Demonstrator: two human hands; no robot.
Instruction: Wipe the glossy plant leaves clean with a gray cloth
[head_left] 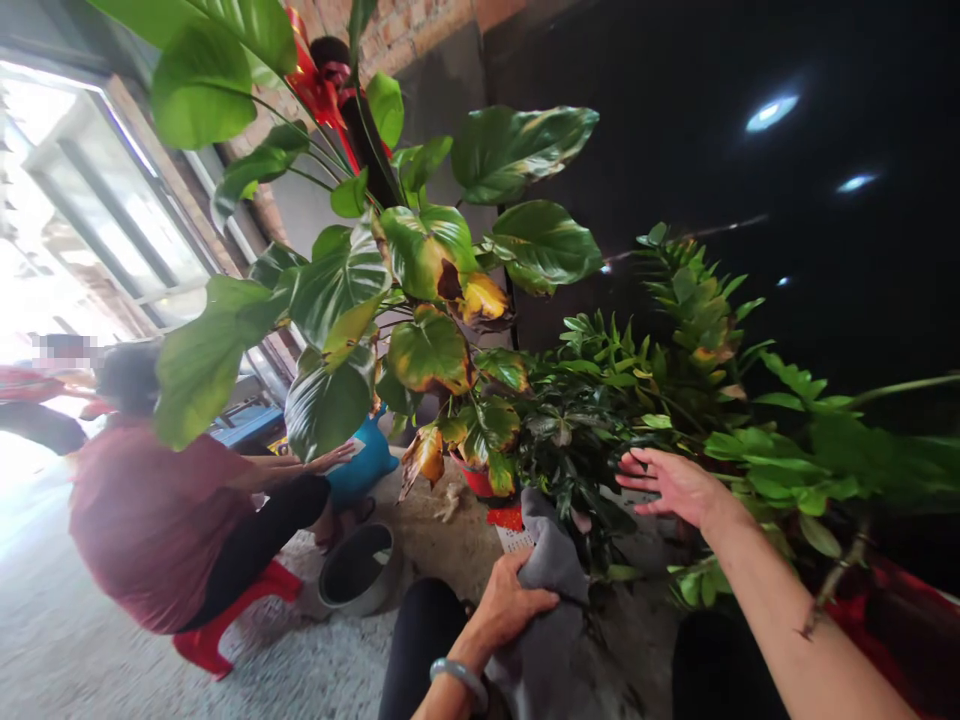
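Note:
My left hand [508, 607], with a pale bangle [459, 678] on its wrist, is closed on a grey cloth [555, 560] that hangs down between my knees. To the right, my right hand [670, 487] reaches toward dark green foliage [570, 440], its fingers spread and nothing visible in them. Whether its fingertips touch a leaf I cannot tell. Just beyond the cloth a big-leaved plant [431, 350] with yellow and brown leaf edges rises from a red pot [480, 478].
A person [157, 490] sits on a red stool [217, 620] at left, one hand over a blue object [364, 460]. A grey bucket [361, 570] holding water stands on the concrete floor. A leafy branch [840, 590] crosses near my right forearm; a shiny dark wall [675, 120] is behind the plants.

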